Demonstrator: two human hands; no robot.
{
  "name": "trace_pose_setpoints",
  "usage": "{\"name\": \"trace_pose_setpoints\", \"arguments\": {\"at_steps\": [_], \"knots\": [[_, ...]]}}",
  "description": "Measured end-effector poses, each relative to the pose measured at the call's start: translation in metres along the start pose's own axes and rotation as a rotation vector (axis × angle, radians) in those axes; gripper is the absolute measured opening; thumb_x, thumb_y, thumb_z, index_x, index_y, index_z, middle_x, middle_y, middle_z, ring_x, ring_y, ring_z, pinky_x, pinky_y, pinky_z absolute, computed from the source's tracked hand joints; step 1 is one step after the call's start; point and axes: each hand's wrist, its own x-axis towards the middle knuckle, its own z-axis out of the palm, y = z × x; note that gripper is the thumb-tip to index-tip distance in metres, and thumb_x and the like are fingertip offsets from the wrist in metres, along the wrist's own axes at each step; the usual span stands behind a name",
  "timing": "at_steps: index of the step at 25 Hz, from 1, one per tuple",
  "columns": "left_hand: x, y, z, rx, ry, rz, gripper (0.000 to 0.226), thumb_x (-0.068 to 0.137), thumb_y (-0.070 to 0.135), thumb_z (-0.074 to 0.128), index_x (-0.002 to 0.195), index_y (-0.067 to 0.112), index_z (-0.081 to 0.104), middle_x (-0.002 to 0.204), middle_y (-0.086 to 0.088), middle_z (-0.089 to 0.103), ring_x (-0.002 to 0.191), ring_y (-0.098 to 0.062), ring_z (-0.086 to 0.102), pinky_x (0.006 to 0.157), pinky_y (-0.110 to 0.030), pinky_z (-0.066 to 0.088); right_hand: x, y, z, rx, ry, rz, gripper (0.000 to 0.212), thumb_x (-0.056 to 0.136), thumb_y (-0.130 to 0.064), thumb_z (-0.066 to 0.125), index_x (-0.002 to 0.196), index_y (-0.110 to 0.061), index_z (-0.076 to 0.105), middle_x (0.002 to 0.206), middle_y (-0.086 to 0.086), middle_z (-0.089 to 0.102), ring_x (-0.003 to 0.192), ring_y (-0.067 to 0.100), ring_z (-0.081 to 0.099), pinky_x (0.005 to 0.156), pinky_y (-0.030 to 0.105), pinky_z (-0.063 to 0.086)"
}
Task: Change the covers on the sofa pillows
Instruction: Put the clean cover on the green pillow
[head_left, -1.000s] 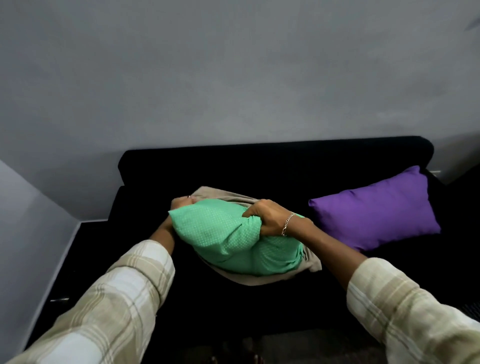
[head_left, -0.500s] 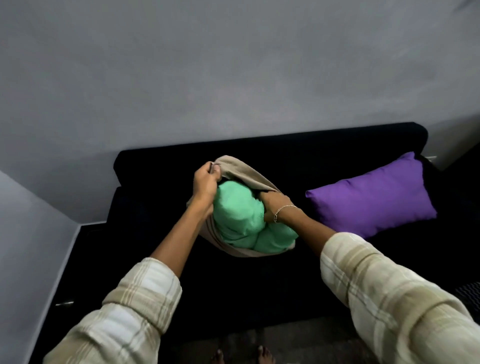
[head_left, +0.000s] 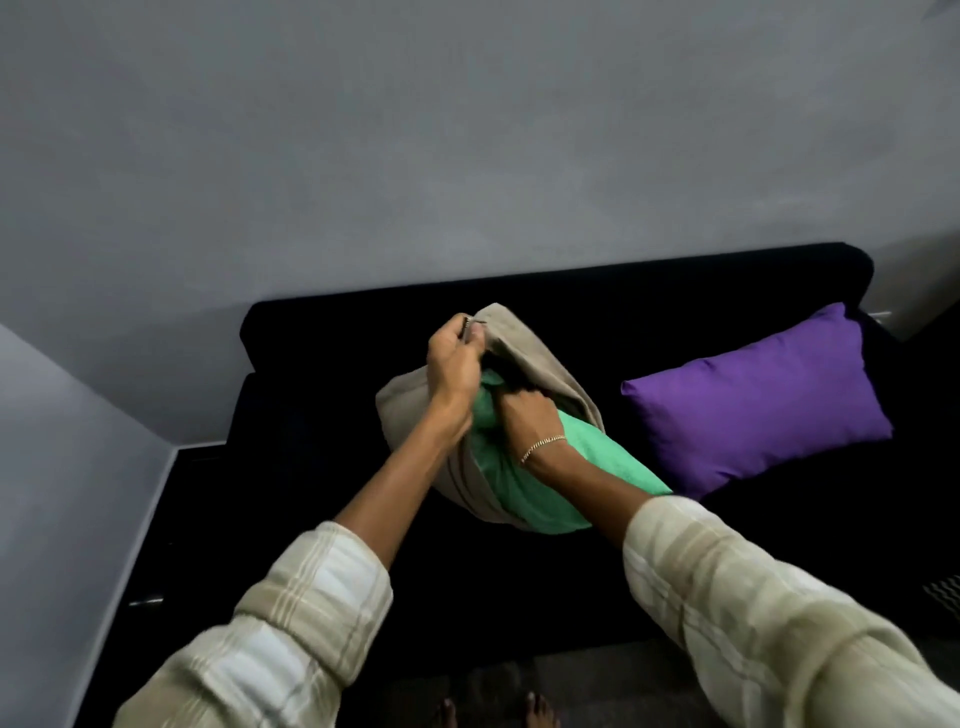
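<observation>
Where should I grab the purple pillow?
Probably hold the purple pillow by its short left edge, coming from the left. That end faces the bare middle of the sofa, and nothing covers it.

Both forearms reach forward, the left hand (head_left: 457, 364) raised higher and pinching the beige cover (head_left: 545, 364), the right hand (head_left: 524, 415) just below gripping the green pillow (head_left: 597, 457).

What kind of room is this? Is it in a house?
Most likely a living room in a home. There's a black sofa against a plain grey wall, a purple pillow lying on it, and a green pillow half inside a beige cover.
</observation>
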Motion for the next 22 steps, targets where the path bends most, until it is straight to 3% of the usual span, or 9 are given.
{"name": "trace_pose_setpoints", "arguments": {"at_steps": [2,4,6,9,11,13,16,19,22], "knots": [[-0.023,0.01,0.013,0.04,-0.132,0.096,0.026,0.092,0.018,0.051,0.067,0.018,0.047,0.065,0.005,0.046,0.063,-0.009,0.04,0.059,-0.03,0.034,0.0,-0.002,-0.005,0.129,-0.08,-0.006,0.04,0.098,-0.018,0.035,0.134,-0.004,0.05,0.136,0.023,0.052,0.124,0.035,0.052,0.104,0.042,0.04],[-0.029,0.014,0.007,0.119,-0.196,0.211,0.02,0.093,0.019,0.054,0.074,0.014,0.055,0.07,0.001,0.054,0.067,-0.011,0.049,0.063,-0.031,0.04,0.0,0.003,-0.018,0.355,-0.163,0.074,0.039,0.099,-0.014,0.037,0.133,0.0,0.05,0.137,0.023,0.051,0.126,0.034,0.05,0.105,0.04,0.038],[-0.021,0.008,-0.019,0.21,-0.113,0.326,0.004,0.09,0.01,0.06,0.09,0.011,0.063,0.088,-0.004,0.06,0.078,-0.011,0.057,0.074,-0.031,0.048,0.012,0.003,-0.031,0.589,-0.047,0.199,0.036,0.09,-0.007,0.051,0.124,0.002,0.057,0.127,0.021,0.059,0.119,0.036,0.055,0.1,0.04,0.044],[-0.026,-0.033,-0.06,0.512,0.198,0.328,0.044,0.077,0.005,0.071,0.119,0.01,0.056,0.115,-0.009,0.05,0.099,-0.019,0.054,0.091,-0.026,0.046,0.042,-0.013,-0.046,0.88,0.218,0.426,0.025,0.073,-0.001,0.058,0.096,0.005,0.066,0.103,0.02,0.069,0.101,0.032,0.063,0.088,0.035,0.048],[-0.047,-0.077,-0.078,0.666,0.339,0.087,0.055,0.079,0.022,0.074,0.126,0.01,0.048,0.123,-0.015,0.046,0.112,-0.031,0.049,0.097,-0.037,0.041,0.056,-0.026,-0.056,1.006,0.268,0.565,0.002,0.074,-0.001,0.057,0.076,-0.001,0.058,0.081,0.012,0.064,0.084,0.03,0.059,0.08,0.037,0.046],[-0.071,-0.119,-0.088,0.571,0.309,-0.306,0.056,0.087,0.046,0.063,0.128,0.013,0.044,0.127,-0.02,0.046,0.113,-0.039,0.051,0.095,-0.041,0.041,0.067,-0.032,-0.06,1.107,0.301,0.638,0.011,0.076,-0.003,0.056,0.068,-0.008,0.048,0.07,0.004,0.054,0.078,0.025,0.053,0.077,0.037,0.044],[-0.097,-0.153,-0.081,0.276,0.118,-0.662,0.058,0.09,0.063,0.047,0.129,0.021,0.038,0.127,-0.014,0.056,0.108,-0.035,0.059,0.081,-0.04,0.052,0.077,-0.028,-0.052,1.16,0.319,0.765,0.018,0.077,-0.006,0.056,0.093,-0.002,0.063,0.094,0.014,0.067,0.092,0.03,0.061,0.084,0.035,0.046],[-0.105,-0.16,-0.069,0.014,0.108,-0.962,0.043,0.098,0.05,0.046,0.129,0.021,0.044,0.119,-0.014,0.062,0.097,-0.038,0.065,0.064,-0.045,0.055,0.074,-0.025,-0.032,1.244,0.347,0.871,0.039,0.078,-0.007,0.054,0.115,-0.004,0.065,0.117,0.014,0.067,0.112,0.03,0.061,0.095,0.032,0.046],[-0.093,-0.149,-0.061,0.159,0.31,-0.907,0.03,0.098,0.02,0.046,0.118,0.003,0.061,0.119,-0.021,0.065,0.104,-0.038,0.064,0.082,-0.048,0.054,0.066,-0.022,-0.015,1.218,0.37,0.851,0.041,0.078,-0.006,0.055,0.118,-0.008,0.064,0.12,0.013,0.067,0.115,0.032,0.059,0.096,0.031,0.044]]}}
